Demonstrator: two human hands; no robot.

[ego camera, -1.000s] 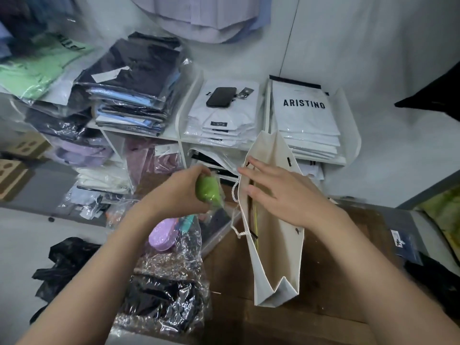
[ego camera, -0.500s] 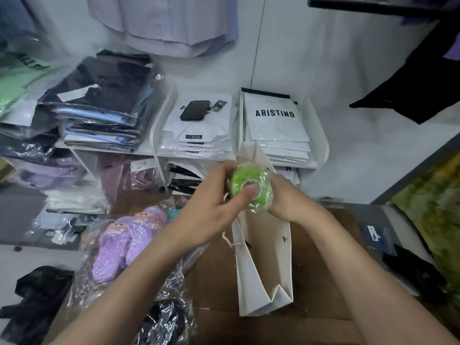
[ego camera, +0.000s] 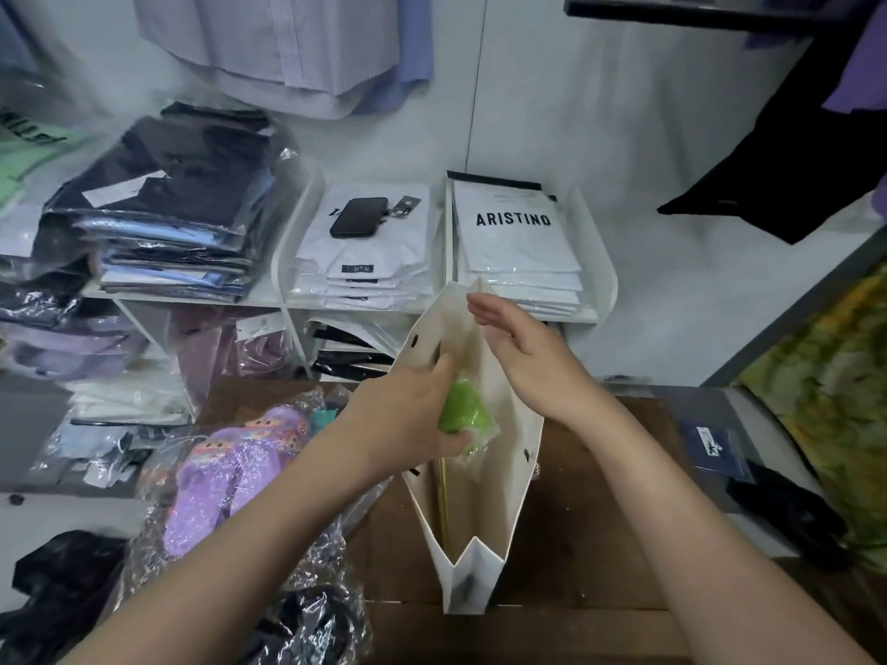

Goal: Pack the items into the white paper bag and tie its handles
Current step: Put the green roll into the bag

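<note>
The left hand [ego camera: 408,415] is clamped on a green item in clear plastic wrap [ego camera: 464,415], held in the mouth of the white paper bag [ego camera: 509,496] standing on the brown worktop [ego camera: 590,535] — what the item is cannot be made out. The right hand [ego camera: 528,362], fingers loosely apart, presses the bag's far wall; the bag's inside bottom is hidden.

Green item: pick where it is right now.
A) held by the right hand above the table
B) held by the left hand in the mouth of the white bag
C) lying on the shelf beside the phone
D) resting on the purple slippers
B: the left hand grips the green item inside the open top of the white bag, while the right hand is open against the bag's right wall.
</note>
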